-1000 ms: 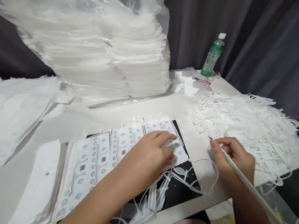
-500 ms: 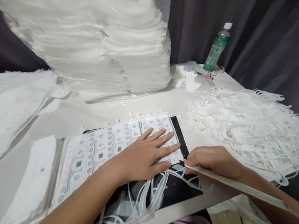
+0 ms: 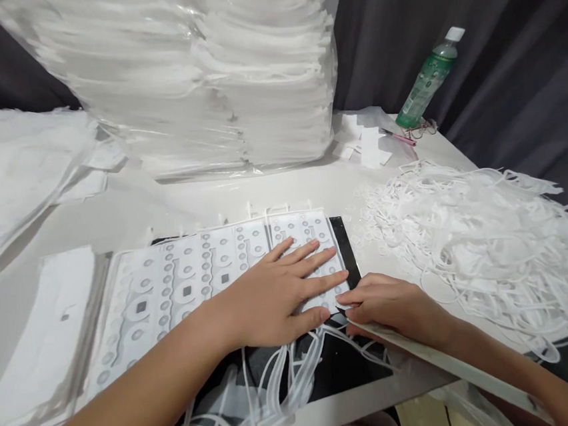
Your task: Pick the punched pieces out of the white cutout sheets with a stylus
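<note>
My left hand lies flat with its fingers spread on a white sheet printed with grey circles, wavy lines and dark squares. My right hand is closed at the sheet's near right corner. It grips a long narrow pale strip that runs back along the forearm. A small dark point shows by its fingertips; I cannot tell whether it belongs to the strip. The sheet rests on a black board. Loose white strips hang from the sheet's near edge below my left hand.
A big heap of white offcut strips lies to the right. Behind stands a plastic-wrapped stack of white sheets. A green bottle, a pink pen-like tool and paper scraps sit at the back right. White pieces are stacked at left.
My right hand has shifted slightly left, and its index finger now reaches over the sheet's corner. My left hand stays flat on the sheet. The camera view has moved a little.
</note>
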Tool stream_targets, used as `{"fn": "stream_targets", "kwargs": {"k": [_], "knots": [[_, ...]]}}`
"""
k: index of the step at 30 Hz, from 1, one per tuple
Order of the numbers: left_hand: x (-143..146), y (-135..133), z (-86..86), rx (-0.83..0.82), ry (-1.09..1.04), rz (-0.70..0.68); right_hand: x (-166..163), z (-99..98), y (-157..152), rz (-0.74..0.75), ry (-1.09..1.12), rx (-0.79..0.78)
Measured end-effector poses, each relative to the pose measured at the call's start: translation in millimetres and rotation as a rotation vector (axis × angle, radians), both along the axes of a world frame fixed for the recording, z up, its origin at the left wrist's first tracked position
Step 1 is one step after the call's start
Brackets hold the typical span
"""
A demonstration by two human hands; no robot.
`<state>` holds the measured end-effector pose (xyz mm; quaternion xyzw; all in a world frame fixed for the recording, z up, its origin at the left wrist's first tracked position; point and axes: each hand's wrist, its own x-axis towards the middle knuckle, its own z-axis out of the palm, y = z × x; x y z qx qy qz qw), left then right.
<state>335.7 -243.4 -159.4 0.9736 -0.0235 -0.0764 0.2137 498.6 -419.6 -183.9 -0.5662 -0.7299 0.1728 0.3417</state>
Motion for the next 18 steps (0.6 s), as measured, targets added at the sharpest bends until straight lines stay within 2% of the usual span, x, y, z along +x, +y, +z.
{"fn": "stream_targets", "kwargs": {"k": [4,6,12,16,18], "knots": [[0.3,-0.7,-1.3,-0.013,0.002,0.009,-5.9,-3.8,-4.0,-0.074,0.089,-0.102],[0.7,-1.5,-0.5,-0.006,0.016,0.010,-9.1,-4.6,-5.8,-0.095,0.065,-0.116],[0.3,-3.9,1.6,0.026,0.062,0.012,-15.7,2.8,-5.5,0.025,-0.402,0.009],[0.2,-4.8,-1.2,0.023,0.042,0.018,-19.8,7.9,-4.0,0.075,-0.558,0.028],[0.3,-5.4,-2.2,0.022,0.045,0.022,-20.9,8.3,-3.9,0.076,-0.567,0.048]]}}
